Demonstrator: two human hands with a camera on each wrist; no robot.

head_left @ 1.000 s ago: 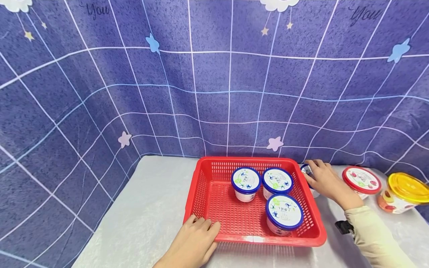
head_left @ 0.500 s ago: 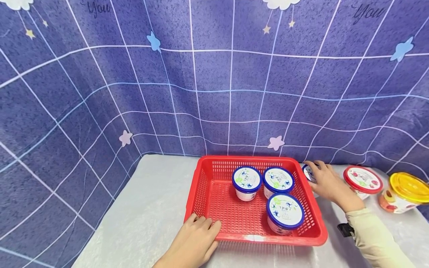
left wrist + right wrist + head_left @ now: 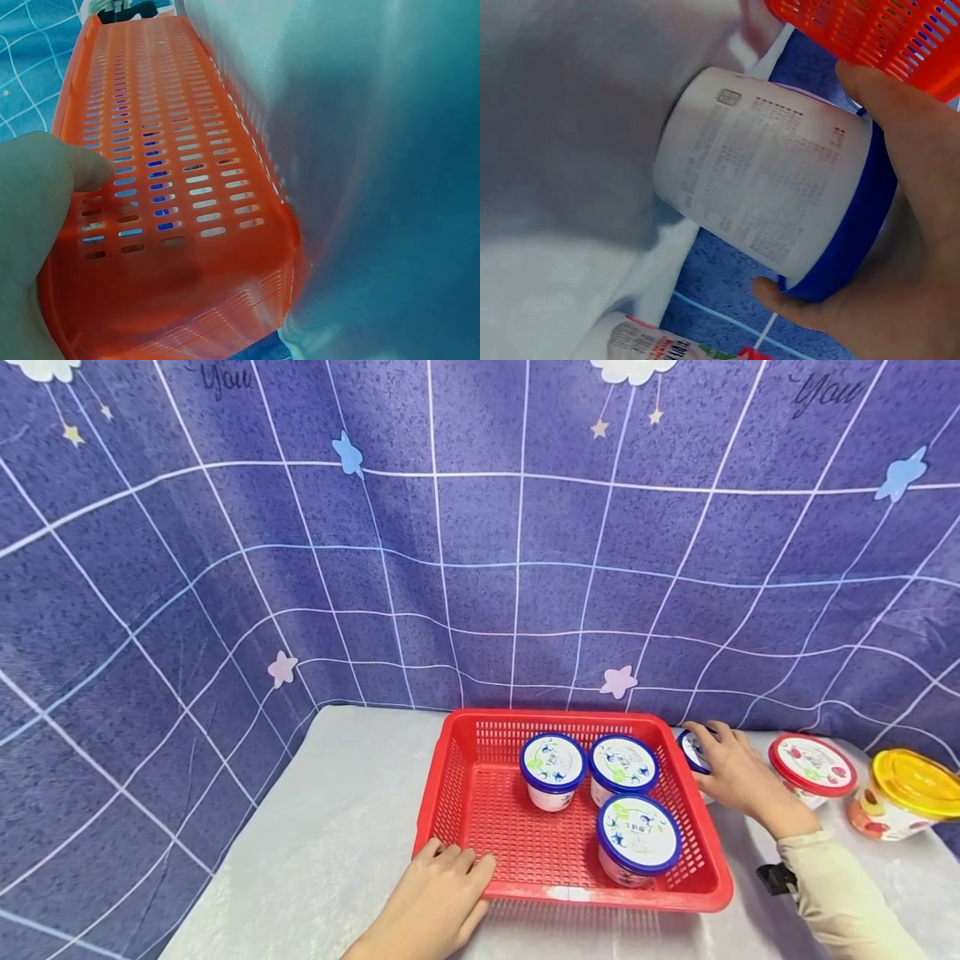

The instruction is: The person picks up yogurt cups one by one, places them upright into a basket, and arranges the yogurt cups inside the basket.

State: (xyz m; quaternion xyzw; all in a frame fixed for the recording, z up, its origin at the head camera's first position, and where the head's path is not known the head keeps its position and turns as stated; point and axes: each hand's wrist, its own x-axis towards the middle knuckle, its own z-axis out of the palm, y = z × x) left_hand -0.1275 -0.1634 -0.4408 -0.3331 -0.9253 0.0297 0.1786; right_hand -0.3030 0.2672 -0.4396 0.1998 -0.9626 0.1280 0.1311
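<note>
Blue-lidded round white tub (image 3: 694,752) gripped by the right hand (image 3: 738,778), red perforated plastic basket (image 3: 510,847) by the left hand (image 3: 431,902)

From the head, the dark-blue gridded curtain (image 3: 375,585) reads "You" twice along its top. Three matching white tubs with blue-rimmed lids (image 3: 552,766) sit in the basket, their lids printed with small dark characters, blue fruit and green leaves; the characters are too small to read surely. The gripped tub lies just outside the basket's right wall, under the right hand, with the basket between it and the left hand. Right of it stand a white tub with a red-rimmed lid (image 3: 813,764) and a fruit-printed tub with a yellow lid (image 3: 903,797). Compared with half a second ago, the basket and its tubs stay put, and both hands keep their places.

From the left wrist, the thumb rests against the slotted wall; the left hand grips the basket's rim.

From the right wrist, thumb and fingertip clasp the blue lid across its width. A panel of fine print covers the tub's side, too blurred to read.
</note>
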